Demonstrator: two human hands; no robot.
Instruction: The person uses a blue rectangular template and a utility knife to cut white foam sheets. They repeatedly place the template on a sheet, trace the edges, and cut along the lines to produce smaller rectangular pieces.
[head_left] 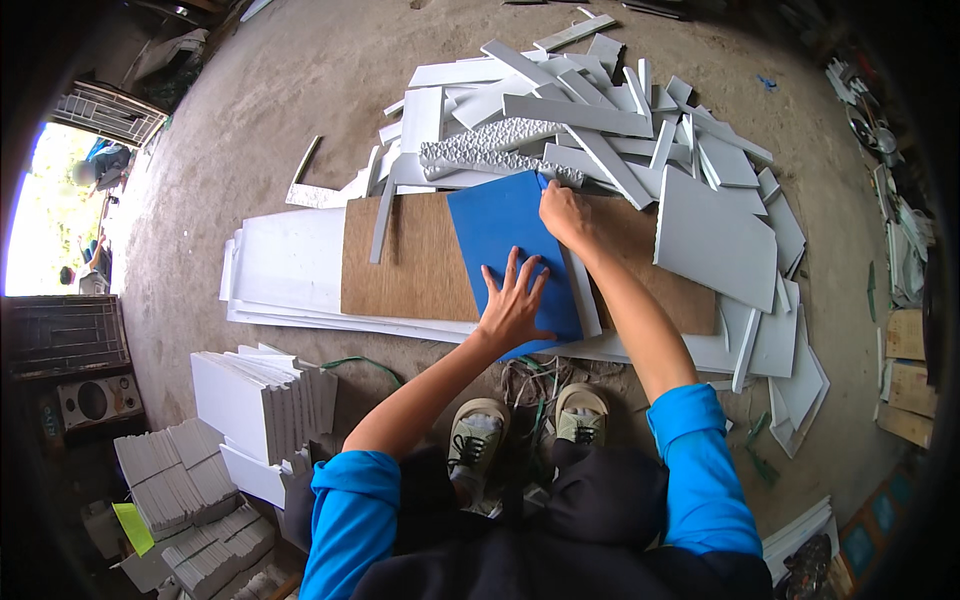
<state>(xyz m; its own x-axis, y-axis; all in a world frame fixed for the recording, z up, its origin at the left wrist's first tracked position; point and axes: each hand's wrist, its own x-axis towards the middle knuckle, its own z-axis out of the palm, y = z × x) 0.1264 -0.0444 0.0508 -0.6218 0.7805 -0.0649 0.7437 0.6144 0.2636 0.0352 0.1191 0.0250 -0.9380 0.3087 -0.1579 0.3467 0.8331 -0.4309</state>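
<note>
A blue rectangular sheet [500, 215] lies aslant over a brown wooden board [405, 255], on top of a white foam sheet whose edge shows along its right side. My left hand [512, 305] presses on the lower part of the blue sheet, fingers spread flat. My right hand [566, 213] is closed at the sheet's far right corner. What its fingers grip is hidden; only a small blue bit shows at the fingertips. Large white foam sheets [285, 265] lie under the wooden board.
White foam offcuts [580, 115] are heaped beyond the board, with a larger white panel [715, 240] at right. Stacks of white foam pieces [260, 400] stand at the near left. My shoes [480, 435] are close to the board's near edge, beside tangled strips [530, 385].
</note>
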